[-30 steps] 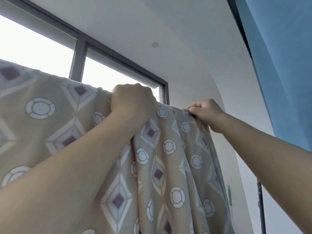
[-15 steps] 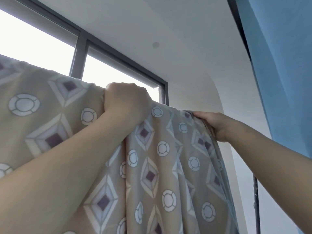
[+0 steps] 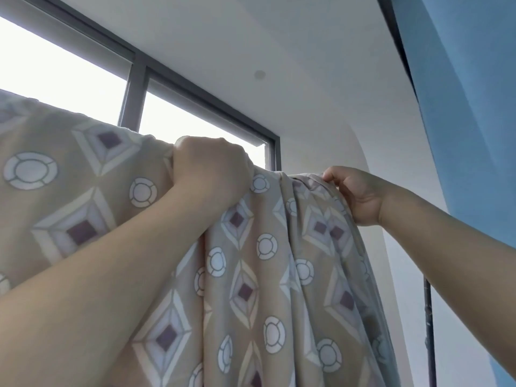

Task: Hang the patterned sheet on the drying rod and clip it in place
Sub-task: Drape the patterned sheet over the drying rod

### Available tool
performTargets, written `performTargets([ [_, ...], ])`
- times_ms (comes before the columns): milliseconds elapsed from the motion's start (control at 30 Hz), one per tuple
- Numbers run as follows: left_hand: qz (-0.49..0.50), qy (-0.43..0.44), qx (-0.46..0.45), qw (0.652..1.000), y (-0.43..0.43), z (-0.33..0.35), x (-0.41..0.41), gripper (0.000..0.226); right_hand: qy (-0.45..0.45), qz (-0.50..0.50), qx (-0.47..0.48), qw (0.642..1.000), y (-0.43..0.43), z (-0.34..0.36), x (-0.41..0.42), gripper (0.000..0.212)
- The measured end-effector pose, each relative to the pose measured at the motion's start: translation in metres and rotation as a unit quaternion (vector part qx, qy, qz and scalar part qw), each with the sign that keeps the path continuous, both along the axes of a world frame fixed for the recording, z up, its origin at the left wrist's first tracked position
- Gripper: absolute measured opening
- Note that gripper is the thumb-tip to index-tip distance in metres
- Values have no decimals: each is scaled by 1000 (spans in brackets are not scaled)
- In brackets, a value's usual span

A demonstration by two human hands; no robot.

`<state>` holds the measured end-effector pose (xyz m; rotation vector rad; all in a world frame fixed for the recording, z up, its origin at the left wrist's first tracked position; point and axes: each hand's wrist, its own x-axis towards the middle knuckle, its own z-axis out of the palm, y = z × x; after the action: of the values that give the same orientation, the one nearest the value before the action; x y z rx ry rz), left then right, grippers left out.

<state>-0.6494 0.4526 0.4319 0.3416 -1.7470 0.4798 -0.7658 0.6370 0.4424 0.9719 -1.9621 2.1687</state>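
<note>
The patterned sheet point(image 3: 268, 275), beige with white circles and purple-centred diamonds, hangs from overhead and fills the left and middle of the view. The drying rod is hidden under its top fold. My left hand point(image 3: 212, 169) is a fist gripping the sheet's top edge at the centre. My right hand point(image 3: 354, 194) pinches the bunched top edge at the sheet's right end, thumb and fingertips on the fabric. No clip is in view.
A dark-framed window point(image 3: 134, 88) stands bright behind the sheet. The white ceiling and wall point(image 3: 307, 79) rise above. A blue surface point(image 3: 469, 93) fills the upper right. A thin dark pole point(image 3: 429, 331) stands at the lower right.
The sheet's top edge has shifted left under my left fist. My right hand has re-set its hold, now pinching the bunched right end with its fingertips.
</note>
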Motion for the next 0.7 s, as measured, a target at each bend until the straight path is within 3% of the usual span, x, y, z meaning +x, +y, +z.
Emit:
performTargets([
  [133, 25, 18, -46, 998, -2, -2, -3, 44, -14, -80, 37, 996, 12, 3, -12, 29],
  [200, -1, 31, -56, 998, 0, -2, 1, 45, -24, -130, 11, 991, 22, 1, -26, 33],
  [333, -14, 13, -32, 999, 3, 0, 0, 42, 1, -211, -61, 976, 25, -5, -46, 20],
  [433, 13, -24, -9, 1000, 2, -1, -7, 40, -18, -111, 2, 994, 17, -10, -43, 29],
  [533, 18, -6, -17, 1000, 1, -4, -12, 42, -25, -47, 99, 994, 15, -13, -36, 40],
  [700, 1, 21, -22, 1000, 5, -2, -15, 44, 21, 30, 76, 996, 1, -13, -22, 39],
])
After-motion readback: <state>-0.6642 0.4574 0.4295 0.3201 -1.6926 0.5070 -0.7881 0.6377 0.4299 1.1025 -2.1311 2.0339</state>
